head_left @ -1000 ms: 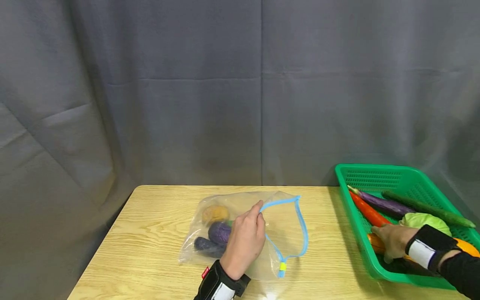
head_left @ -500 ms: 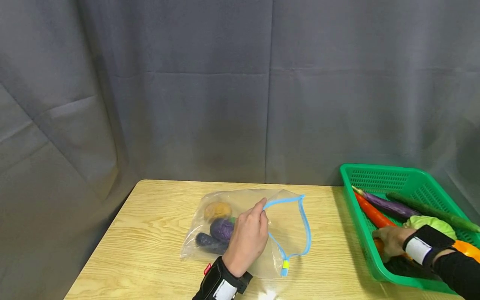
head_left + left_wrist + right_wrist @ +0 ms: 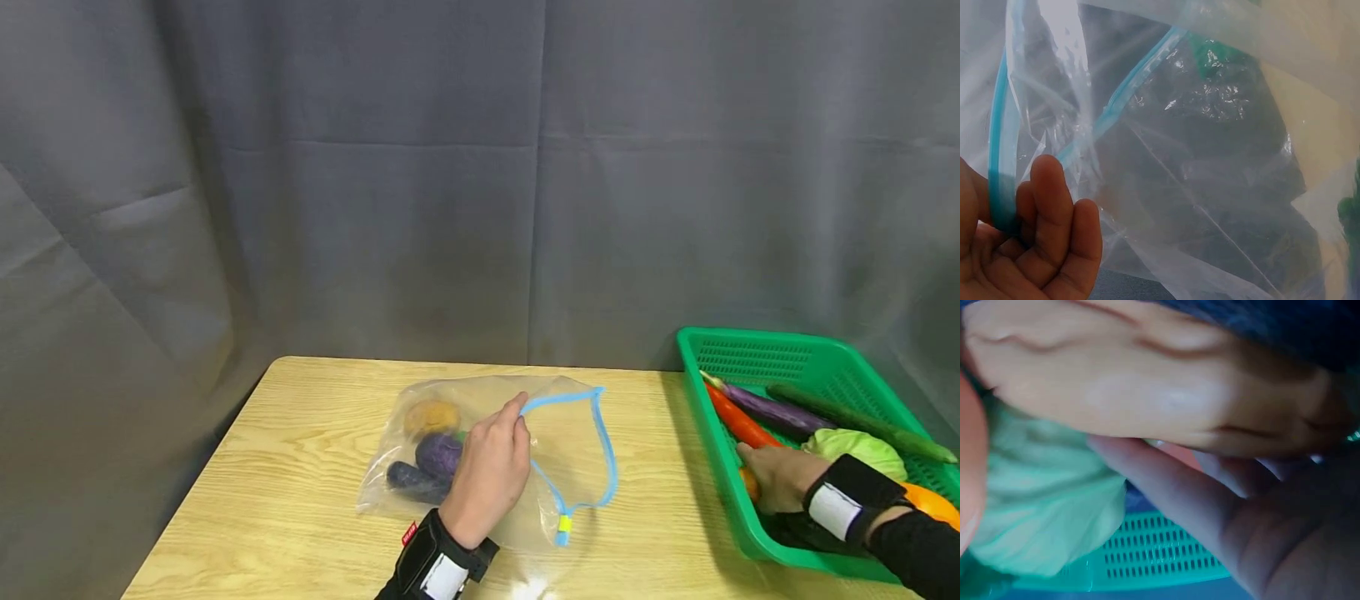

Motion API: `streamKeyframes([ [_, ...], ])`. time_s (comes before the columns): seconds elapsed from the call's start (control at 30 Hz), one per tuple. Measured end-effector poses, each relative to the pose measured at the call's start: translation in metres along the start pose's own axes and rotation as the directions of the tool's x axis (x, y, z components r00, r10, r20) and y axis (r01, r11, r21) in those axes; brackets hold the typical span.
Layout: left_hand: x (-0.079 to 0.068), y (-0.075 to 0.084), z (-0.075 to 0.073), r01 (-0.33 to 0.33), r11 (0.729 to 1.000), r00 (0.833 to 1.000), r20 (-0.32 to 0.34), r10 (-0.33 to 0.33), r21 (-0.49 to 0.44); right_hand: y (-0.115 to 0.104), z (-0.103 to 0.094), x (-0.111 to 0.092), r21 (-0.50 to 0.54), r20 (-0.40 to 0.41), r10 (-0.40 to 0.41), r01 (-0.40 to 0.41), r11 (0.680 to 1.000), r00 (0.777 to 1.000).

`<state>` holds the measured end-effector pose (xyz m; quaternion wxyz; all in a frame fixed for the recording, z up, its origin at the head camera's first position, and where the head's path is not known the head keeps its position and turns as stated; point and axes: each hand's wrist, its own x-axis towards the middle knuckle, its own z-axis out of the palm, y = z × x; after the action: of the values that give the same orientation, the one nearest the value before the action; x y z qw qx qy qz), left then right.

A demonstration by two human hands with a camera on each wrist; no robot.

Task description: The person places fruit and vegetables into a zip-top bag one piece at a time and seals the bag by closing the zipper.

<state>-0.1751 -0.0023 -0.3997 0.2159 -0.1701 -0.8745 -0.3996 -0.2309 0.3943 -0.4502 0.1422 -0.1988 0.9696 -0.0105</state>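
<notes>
A clear plastic zip bag with a blue zip edge lies on the table, its mouth held apart toward the right. My left hand grips the upper layer at that edge; in the left wrist view the fingers curl round the blue strip. Inside are a round tan vegetable, a round purple vegetable and a long dark one. My right hand reaches into the green basket and grips an orange carrot, mostly hidden by the hand in the head view.
Around the right hand in the basket lie a red chili pepper, a purple eggplant, a green cucumber, a pale green cabbage and an orange vegetable. A grey curtain hangs behind the wooden table.
My right hand has closed round the carrot in the basket, covering more of it. My left hand keeps its hold on the bag's edge. The head view has shifted slightly.
</notes>
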Motion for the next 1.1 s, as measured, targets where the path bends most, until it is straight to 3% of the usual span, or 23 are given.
streamKeyframes([
  [0.2,-0.001,-0.003,0.000,-0.033,0.999,0.999,-0.033,0.034,0.013,-0.001,-0.013,-0.008,-0.012,-0.124,-0.106,0.105,0.994,0.987],
  [0.37,0.001,-0.003,0.002,-0.059,0.998,0.997,-0.051,0.060,0.023,0.004,-0.024,-0.018,-0.034,-0.177,-0.117,0.113,0.993,0.977],
  [0.53,0.002,0.000,0.002,-0.071,0.997,0.996,-0.059,0.073,0.029,0.004,-0.039,-0.030,-0.027,-0.237,-0.090,0.086,0.996,0.967],
  [0.73,0.002,0.001,0.004,-0.074,0.996,0.995,-0.066,0.076,0.040,-0.004,-0.053,-0.049,0.037,-0.297,0.013,-0.002,0.999,0.955],
  [1.0,0.002,0.001,0.004,-0.058,0.997,0.997,-0.057,0.061,0.041,-0.018,-0.067,-0.065,0.106,-0.453,0.069,-0.024,0.994,0.889],
  [1.1,0.001,0.000,0.006,-0.063,0.997,0.996,-0.065,0.067,0.053,-0.020,-0.072,-0.071,0.130,-0.526,0.092,-0.027,0.991,0.846],
])
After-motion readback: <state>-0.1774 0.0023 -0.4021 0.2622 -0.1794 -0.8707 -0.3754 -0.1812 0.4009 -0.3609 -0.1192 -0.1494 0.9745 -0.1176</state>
